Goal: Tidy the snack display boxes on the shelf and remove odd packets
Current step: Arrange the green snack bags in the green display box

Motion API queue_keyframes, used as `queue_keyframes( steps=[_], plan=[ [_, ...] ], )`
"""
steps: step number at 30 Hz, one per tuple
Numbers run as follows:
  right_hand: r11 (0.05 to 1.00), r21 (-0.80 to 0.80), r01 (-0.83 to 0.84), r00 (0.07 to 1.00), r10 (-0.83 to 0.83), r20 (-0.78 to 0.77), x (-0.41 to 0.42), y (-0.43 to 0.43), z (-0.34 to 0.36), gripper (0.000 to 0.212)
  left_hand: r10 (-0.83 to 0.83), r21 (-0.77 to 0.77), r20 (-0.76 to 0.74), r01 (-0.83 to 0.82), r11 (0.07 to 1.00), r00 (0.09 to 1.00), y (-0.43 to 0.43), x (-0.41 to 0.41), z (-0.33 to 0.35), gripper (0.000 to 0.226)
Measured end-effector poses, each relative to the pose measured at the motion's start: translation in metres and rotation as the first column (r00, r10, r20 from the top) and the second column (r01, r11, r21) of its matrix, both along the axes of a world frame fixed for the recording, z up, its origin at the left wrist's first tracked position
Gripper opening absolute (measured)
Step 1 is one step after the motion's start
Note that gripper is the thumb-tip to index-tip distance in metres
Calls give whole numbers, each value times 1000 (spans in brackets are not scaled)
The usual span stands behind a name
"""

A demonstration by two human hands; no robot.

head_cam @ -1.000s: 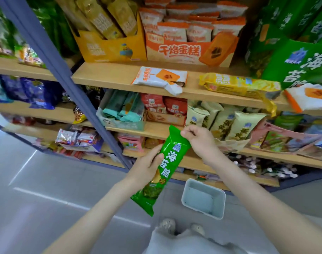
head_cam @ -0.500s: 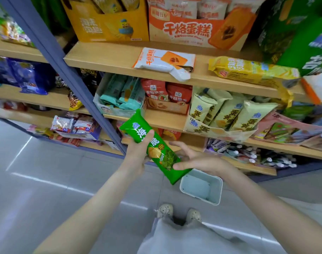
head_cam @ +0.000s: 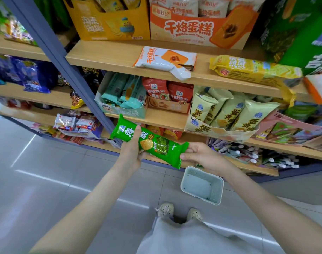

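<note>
Shop aisle, wooden shelf (head_cam: 110, 57) tiers on a blue-grey frame, grey tiled floor. Display boxes crowd each tier.

- Green packet (head_cam: 156, 143) is off the shelving, held in the air in front of the lower tiers. It lies slanted, left end higher.
- Left hand (head_cam: 132, 153): grip wrapped round the packet's left part, thumb across the printed front.
- Right hand (head_cam: 202, 155): grip pinching the right end at the crimped seal, fingers curled.
- The packet spans the gap between the two grips; its middle is unsupported.
- Pale basket (head_cam: 205, 172) stands on the floor, below and right of the packet, just far of the person's shoes.
- Green display box (head_cam: 303, 43) with matching colours sits far right on the upper tier. Likely the packet's home, judging by colour alone.

Risks, as I judge them:
- Glossy film and a pinch on the seal only: if either grip lets go early, the packet could swing or slip to the floor, missing the basket.
- The left thumb pressing the body could crush brittle contents.
- White-orange packet (head_cam: 165, 60) overhangs the shelf's front edge, and a yellow packet (head_cam: 248, 69) lies loose to its right. An arm lifting toward the green box could sweep either one off.
</note>
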State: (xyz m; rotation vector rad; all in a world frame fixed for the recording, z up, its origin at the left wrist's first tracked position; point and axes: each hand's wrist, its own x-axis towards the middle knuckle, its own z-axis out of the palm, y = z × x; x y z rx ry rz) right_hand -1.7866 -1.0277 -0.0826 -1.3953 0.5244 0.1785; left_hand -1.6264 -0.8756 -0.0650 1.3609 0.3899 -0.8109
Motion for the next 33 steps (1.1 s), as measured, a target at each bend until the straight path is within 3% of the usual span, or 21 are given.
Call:
queue_keyframes(
  steps=[3,6,10,13,16,19,24,28,33],
  plan=[
    [997,-78,5,1000,-6,-9,-3,-5,10,41,-87,-29,17,88,996,996,-3,0,4,49],
    [987,-158,-5,1000,8,20,-8,-13,13,52,-196,-46,-16,196,980,980,-5,-3,12,38],
    [986,-136,-97,992,107,72,-12,-17,22,62,-222,-157,31,224,962,975,-6,-13,11,45],
    [985,-9,-174,979,174,109,-13,-18,31,62,-282,-253,78,293,922,956,-4,-17,14,53],
    [987,64,-150,984,143,104,-7,-15,37,55,-414,-262,196,454,852,889,3,-20,16,42],
    [995,36,-88,992,85,89,3,-6,40,58,-499,-271,249,555,786,830,9,-25,16,33],
    [991,89,-104,986,91,139,11,8,46,47,-555,-197,295,618,761,777,16,-29,22,32],
    [997,-5,-81,984,81,161,13,12,46,53,-580,-59,357,638,768,732,23,-27,27,28],
    [970,-243,-8,992,39,122,16,16,47,56,-428,66,358,434,898,830,18,-31,38,24]
  ],
)
